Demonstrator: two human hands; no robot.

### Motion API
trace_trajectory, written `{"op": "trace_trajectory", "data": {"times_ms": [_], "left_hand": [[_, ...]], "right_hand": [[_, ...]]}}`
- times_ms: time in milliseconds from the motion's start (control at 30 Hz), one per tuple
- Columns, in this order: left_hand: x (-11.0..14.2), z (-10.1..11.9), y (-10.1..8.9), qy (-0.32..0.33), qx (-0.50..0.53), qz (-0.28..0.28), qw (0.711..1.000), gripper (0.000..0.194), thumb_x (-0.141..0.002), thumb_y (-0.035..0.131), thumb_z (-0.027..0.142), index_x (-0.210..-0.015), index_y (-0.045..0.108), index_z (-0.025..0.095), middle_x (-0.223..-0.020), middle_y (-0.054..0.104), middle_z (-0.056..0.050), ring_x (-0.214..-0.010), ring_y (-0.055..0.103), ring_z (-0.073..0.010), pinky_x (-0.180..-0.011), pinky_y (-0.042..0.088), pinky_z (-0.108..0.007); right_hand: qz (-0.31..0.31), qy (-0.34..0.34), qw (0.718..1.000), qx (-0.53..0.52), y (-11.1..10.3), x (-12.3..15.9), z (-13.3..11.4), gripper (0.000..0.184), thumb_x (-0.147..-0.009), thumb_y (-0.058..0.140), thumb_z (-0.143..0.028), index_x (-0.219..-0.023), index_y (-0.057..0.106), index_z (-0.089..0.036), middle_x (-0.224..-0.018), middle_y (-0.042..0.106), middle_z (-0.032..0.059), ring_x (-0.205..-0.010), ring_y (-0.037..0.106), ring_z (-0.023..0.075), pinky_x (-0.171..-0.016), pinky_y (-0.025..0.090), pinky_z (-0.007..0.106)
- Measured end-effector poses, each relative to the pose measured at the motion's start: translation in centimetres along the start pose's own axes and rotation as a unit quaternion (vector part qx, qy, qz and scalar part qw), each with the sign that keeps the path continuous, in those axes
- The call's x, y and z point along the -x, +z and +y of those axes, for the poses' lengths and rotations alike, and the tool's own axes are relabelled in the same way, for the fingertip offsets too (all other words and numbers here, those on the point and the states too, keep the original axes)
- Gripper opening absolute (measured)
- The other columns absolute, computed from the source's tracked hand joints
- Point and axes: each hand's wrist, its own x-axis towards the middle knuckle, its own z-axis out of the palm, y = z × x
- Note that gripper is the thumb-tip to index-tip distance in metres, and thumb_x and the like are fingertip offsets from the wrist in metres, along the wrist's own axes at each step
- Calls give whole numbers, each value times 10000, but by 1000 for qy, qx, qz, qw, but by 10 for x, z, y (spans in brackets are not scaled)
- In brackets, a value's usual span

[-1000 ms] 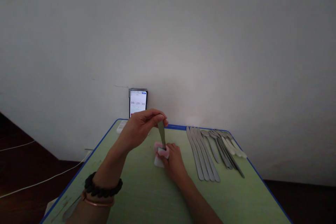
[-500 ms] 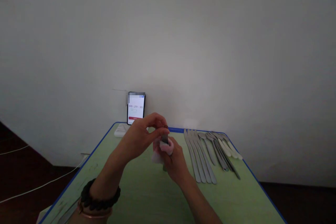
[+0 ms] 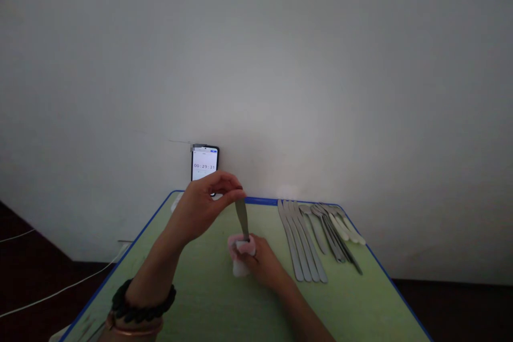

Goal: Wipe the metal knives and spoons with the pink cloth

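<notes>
Between thumb and fingertips, my left hand (image 3: pixel 208 200) pinches the upper end of an upright metal table knife (image 3: pixel 242 219). My right hand (image 3: pixel 262 263) is closed around a pink and white cloth (image 3: pixel 241 252), which wraps the knife lower down. Inside the cloth the knife's lower part is hidden. Right of my hands, several table knives (image 3: pixel 302 243) lie side by side. Beyond them are spoons (image 3: pixel 315 224) and a group of other metal cutlery (image 3: pixel 336 238), some of it overlapping, with white-handled pieces (image 3: pixel 352 232) at the far right.
A phone (image 3: pixel 205 163) showing a running timer leans on the wall (image 3: pixel 256 64) behind the table, partly covered by my left hand. The green tabletop (image 3: pixel 212 299) has a blue edge (image 3: pixel 260 201). A white cable (image 3: pixel 60 291) runs at the left.
My right hand and the cloth have slid down and slightly left along the knife, baring more of it. My left hand still pinches the top end, slightly farther left.
</notes>
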Motion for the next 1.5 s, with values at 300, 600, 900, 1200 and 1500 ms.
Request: {"op": "trace_trajectory", "data": {"times_ms": [300,600,900,1200,1500], "left_hand": [[3,4,0,-26,225,-15,974,139,-697,749,255,-759,663,164,-670,715,-1,-658,694,-156,-644,567,-248],[0,1,5,-37,168,1,985,151,-702,760,277,-740,672,160,-730,731,-14,-718,700,-163,-695,556,-246],[5,9,-3,-40,73,132,988,225,-690,756,349,-781,667,163,-726,751,-29,-686,704,-177,-634,544,-244],[1,13,-8,-34,23,110,993,276,-820,573,399,-663,576,171,-501,626,23,-421,524,-96,-435,401,-196],[13,17,-6,-31,-126,-134,982,603,-926,326,453,-384,411,203,-315,403,49,-326,383,-78,-420,324,-199]], "right_hand": [[-132,2,985,-108,-7,-2,-50,281,-870,435,-348,-652,498,-183,-718,525,-17,-623,446,90,-569,344,192],[-137,17,988,-69,-52,-24,-86,264,-886,440,-311,-655,479,-189,-656,438,-28,-530,381,77,-454,302,182],[-125,35,991,-27,-55,-15,-80,229,-870,489,-300,-684,557,-186,-797,586,-11,-596,465,85,-524,360,195],[-49,79,995,27,-65,-9,-73,237,-812,583,-371,-678,590,-176,-673,593,-8,-599,491,107,-574,383,217],[-118,87,989,-13,-64,-8,-75,295,-798,584,-438,-658,580,-178,-623,559,-11,-533,466,100,-503,373,217]]}}
